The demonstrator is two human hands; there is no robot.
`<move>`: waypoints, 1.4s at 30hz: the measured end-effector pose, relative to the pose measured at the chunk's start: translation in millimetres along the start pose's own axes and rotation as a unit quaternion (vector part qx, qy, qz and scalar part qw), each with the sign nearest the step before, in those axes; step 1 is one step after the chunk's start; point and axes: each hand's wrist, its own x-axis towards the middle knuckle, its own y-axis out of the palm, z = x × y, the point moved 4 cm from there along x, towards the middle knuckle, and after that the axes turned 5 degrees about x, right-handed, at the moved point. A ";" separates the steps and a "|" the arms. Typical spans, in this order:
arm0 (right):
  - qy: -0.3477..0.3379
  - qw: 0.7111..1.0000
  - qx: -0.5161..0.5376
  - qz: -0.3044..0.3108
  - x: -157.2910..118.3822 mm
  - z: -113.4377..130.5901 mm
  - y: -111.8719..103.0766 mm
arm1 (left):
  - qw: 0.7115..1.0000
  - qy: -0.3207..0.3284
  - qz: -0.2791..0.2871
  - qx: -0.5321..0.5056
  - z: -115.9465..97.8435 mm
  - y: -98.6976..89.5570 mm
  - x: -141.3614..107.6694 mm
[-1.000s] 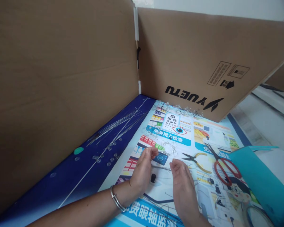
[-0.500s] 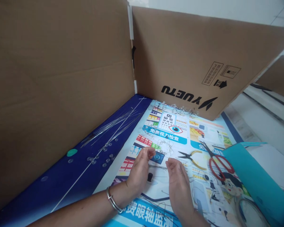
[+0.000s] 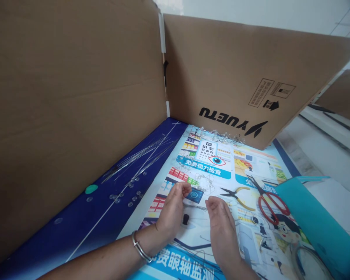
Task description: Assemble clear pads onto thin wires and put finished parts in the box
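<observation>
My left hand (image 3: 170, 212), a metal bangle on its wrist, rests on the printed sheet with fingers loosely curved. Facing it, my right hand (image 3: 221, 223) stands on its edge, fingers together and stretched out. A few thin wires (image 3: 195, 207) span the gap between the two palms; whether they touch the skin is hard to see. Just beyond my fingertips lies a clear beaded wire piece (image 3: 205, 182). Yellow-handled pliers (image 3: 236, 195) and red-handled scissors (image 3: 272, 204) lie to the right of my right hand. More loose wires (image 3: 192, 254) lie nearer to me, between my forearms.
Clear beads (image 3: 131, 184), a bundle of straight wires (image 3: 140, 155) and a green disc (image 3: 91, 189) lie on the blue strip at left. Beaded pieces (image 3: 218, 136) line the cardboard wall (image 3: 236, 70). A teal folder (image 3: 315, 217) and a wire coil (image 3: 306, 258) sit at right.
The view has shifted slightly. My right hand has moved a touch to the right; my left hand and the wires look almost the same.
</observation>
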 end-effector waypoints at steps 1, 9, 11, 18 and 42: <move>-0.002 1.000 0.002 0.002 0.0 0.4 0.0 | 1.000 -0.001 0.000 0.002 0.0 0.1 0.1; -0.007 1.000 0.005 0.005 2.4 -0.2 -0.7 | 1.000 -0.003 -0.002 0.008 0.2 -0.5 -0.8; -0.009 1.000 0.005 0.003 2.3 0.1 -0.9 | 1.000 -0.003 -0.001 0.008 -0.5 -0.5 -1.0; -0.009 1.000 0.024 -0.005 2.2 1.7 -3.9 | 1.000 -0.010 -0.001 -0.016 -1.1 -0.3 0.5; 0.006 0.997 0.081 0.006 9.9 21.2 -2.3 | 0.811 0.198 0.262 0.484 -22.4 16.1 7.5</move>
